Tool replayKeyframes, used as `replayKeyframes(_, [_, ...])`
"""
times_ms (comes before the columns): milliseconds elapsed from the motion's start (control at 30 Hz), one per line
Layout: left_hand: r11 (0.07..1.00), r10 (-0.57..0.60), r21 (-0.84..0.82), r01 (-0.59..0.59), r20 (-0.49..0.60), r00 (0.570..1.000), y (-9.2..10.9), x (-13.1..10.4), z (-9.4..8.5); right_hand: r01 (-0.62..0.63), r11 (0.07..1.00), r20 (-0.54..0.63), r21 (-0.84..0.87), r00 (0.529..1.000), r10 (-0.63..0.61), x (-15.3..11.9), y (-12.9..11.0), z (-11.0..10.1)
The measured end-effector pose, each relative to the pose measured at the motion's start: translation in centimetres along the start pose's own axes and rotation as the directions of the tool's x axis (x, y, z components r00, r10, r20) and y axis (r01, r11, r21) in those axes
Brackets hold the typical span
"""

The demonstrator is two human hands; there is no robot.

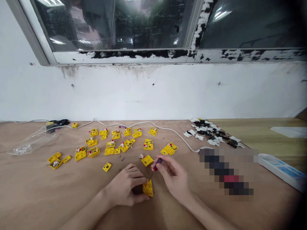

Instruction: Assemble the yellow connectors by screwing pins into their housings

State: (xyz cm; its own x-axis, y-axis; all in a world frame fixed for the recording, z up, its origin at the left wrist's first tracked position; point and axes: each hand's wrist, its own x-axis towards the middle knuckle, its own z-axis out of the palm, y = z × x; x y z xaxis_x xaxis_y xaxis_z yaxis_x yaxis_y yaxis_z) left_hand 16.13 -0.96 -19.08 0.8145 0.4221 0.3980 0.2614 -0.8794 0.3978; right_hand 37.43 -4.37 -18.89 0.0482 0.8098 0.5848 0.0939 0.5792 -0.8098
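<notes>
On brown tabletop [79, 191], open yellow casing [148, 188], ribbed inside, red-purple screwdriver [157, 164] above.

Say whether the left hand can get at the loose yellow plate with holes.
Probably yes: the yellow plate lies close to the left hand, with nothing bulky between. That hand is holding a yellow casing, though, so it would likely have to let go first.

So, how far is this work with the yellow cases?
Probably done: the open yellow cases, lying in parts. In hand: the left hand holds a yellow piece, the right hand a screwdriver towards it. Perhaps left: one case at the back, which looks closed, if opening is the job.
</notes>
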Motion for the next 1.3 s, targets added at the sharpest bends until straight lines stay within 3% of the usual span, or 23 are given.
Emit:
replayKeyframes(100, [1.000,-0.001,-0.004,0.001,0.001,1.000,0.0,0.0,0.0,0.080,0.994,0.025,-0.076,0.997,-0.079,0.2,-0.4,-0.1])
replayKeyframes(200, [1.000,-0.004,-0.004,0.004,0.004,1.000,0.0,0.1,0.0,0.246,0.951,0.128,-0.188,0.966,-0.225,0.7,-1.5,-0.2])
replayKeyframes(267, [1.000,-0.008,-0.009,0.008,0.008,1.000,0.0,0.1,0.0,0.298,0.924,0.194,-0.241,0.947,-0.255,1.2,-2.2,-0.3])
replayKeyframes(433, [0.999,-0.001,-0.049,0.000,-0.007,1.000,-0.1,0.0,0.2,0.351,0.891,0.176,-0.288,0.934,-0.311,2.2,-3.1,-0.4])
replayKeyframes(633, [0.988,-0.121,-0.103,0.116,-0.045,0.992,-0.3,-0.2,0.4,0.374,0.885,0.250,-0.279,0.918,-0.309,2.6,-3.1,-0.2])
replayKeyframes(833, [0.992,-0.096,-0.088,0.096,-0.005,0.995,-0.5,-0.3,0.5,0.393,0.887,0.376,-0.242,0.881,-0.288,2.8,-3.3,0.3])
replayKeyframes(967, [0.990,-0.107,-0.094,0.107,0.003,0.994,-0.5,-0.2,0.5,0.354,0.890,0.366,-0.288,0.899,-0.240,2.9,-3.8,0.3])
replayKeyframes(1100, [0.985,-0.120,-0.123,0.118,-0.007,0.993,-0.4,-0.2,0.5,0.315,0.905,0.435,-0.285,0.884,-0.171,2.8,-4.1,0.1])
replayKeyframes(1300, [0.983,-0.134,-0.126,0.133,-0.001,0.991,-0.3,-0.2,0.5,0.349,0.894,0.418,-0.282,0.883,-0.213,2.6,-3.4,0.0])
